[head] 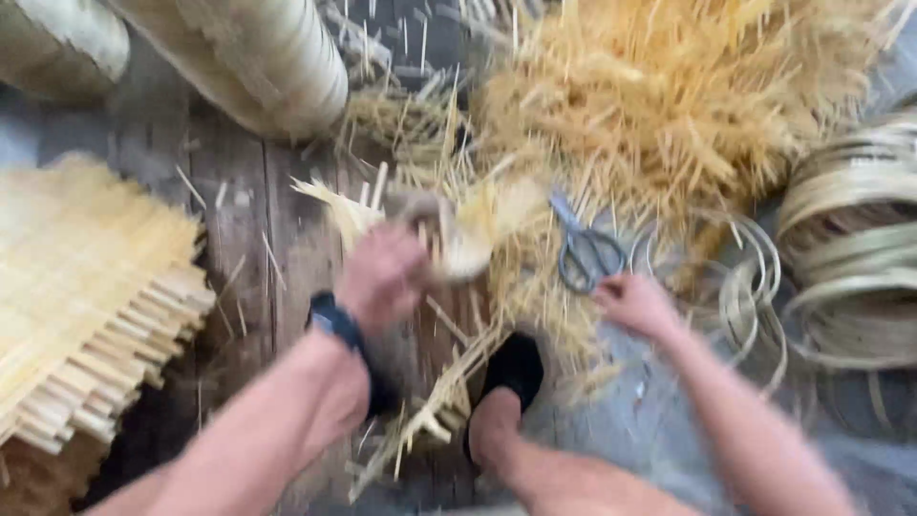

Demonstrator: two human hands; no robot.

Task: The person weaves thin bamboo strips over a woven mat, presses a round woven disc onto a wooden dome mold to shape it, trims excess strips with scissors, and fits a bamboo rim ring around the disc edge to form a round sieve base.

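A blurred bundle of bamboo strips [449, 229] seems to be grasped by the left hand [382, 277]. The right hand [635, 304], fingers loosely curled, is held just beside the scissors [583, 250] on the wooden floor [239, 239], below the straw pile [669, 96].

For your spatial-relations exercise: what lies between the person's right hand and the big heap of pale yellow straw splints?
In the head view, grey metal scissors lie between the right hand and the straw heap.
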